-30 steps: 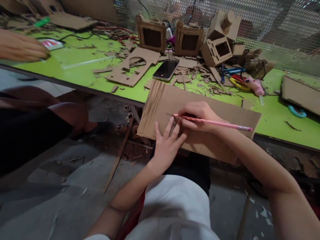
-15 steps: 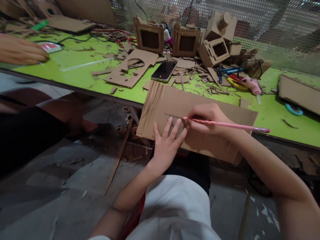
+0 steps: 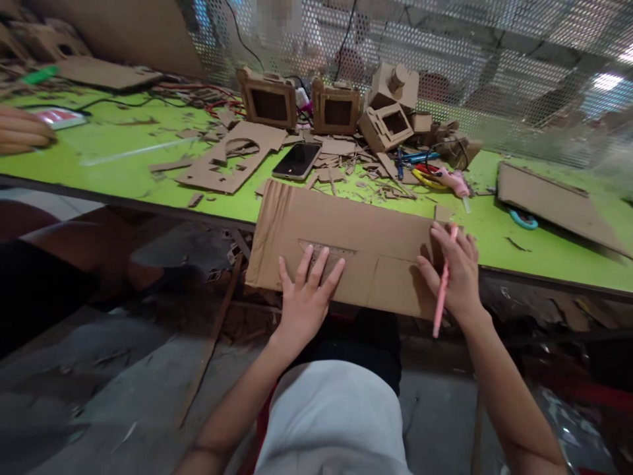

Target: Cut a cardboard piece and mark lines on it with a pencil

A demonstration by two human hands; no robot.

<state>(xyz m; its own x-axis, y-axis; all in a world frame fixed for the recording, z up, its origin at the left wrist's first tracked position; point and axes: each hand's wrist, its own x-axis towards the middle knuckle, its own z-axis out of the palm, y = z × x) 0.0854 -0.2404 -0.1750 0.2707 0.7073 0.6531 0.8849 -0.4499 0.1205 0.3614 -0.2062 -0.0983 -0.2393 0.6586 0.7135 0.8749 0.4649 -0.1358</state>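
A brown cardboard sheet point(image 3: 341, 218) rests across my lap and the table's front edge, with pencil lines drawn on its right half. My left hand point(image 3: 309, 290) lies on it with fingers spread, over a clear set square point(image 3: 341, 251) partly hidden beneath the fingers. My right hand point(image 3: 457, 270) is at the sheet's right end, a pink pencil point(image 3: 444, 290) held against the palm and pointing down toward me. The thumb and fingers of that hand are around the sheet's edge area; how firmly they touch it I cannot tell.
Beyond the sheet, the green table point(image 3: 123, 142) bears a phone point(image 3: 297, 160), a cut-out cardboard panel point(image 3: 232, 158), scraps and small cardboard boxes point(image 3: 270, 99). A pink glue gun point(image 3: 455, 181) and a cardboard panel point(image 3: 548, 198) lie right. Another person's hand point(image 3: 22, 130) is far left.
My right hand has left the set square and moved right to the sheet's end, the pencil swinging from sideways to pointing toward me. My left hand stays on the set square. The view has shifted.
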